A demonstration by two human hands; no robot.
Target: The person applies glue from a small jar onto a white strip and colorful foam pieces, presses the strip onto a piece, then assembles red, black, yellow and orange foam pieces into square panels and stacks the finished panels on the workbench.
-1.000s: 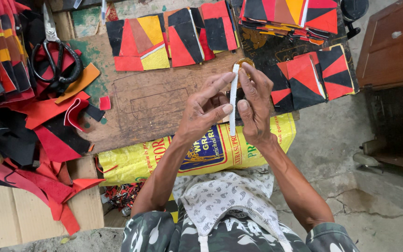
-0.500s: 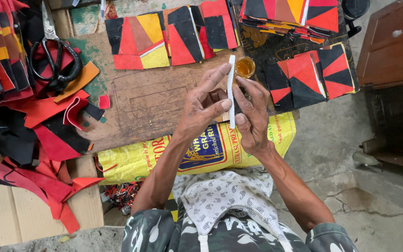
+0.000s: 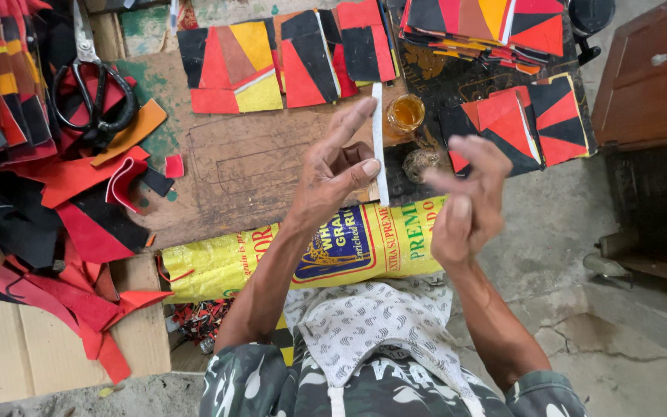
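Note:
My left hand (image 3: 333, 174) pinches a narrow white strip (image 3: 379, 143) between thumb and fingers and holds it upright above the wooden work board (image 3: 248, 170). My right hand (image 3: 461, 205) hovers to the right of the strip, apart from it, with its fingers loosely curled and nothing in it. A small round tin of amber glue (image 3: 406, 113) sits on the board just beyond the strip. Patchwork pieces of red, black and yellow leather (image 3: 229, 66) lie along the far side of the board.
Black-handled scissors (image 3: 90, 81) rest on red and black leather scraps (image 3: 48, 201) at the left. A stack of patchwork pieces (image 3: 488, 23) lies at the back right. A yellow printed sack (image 3: 272, 259) hangs over the board's near edge. A wooden cabinet (image 3: 650, 85) stands at the right.
My right hand has let go of the white strip and drawn back to the right. The left hand keeps the strip, and both hands have shifted slightly lower in the view.

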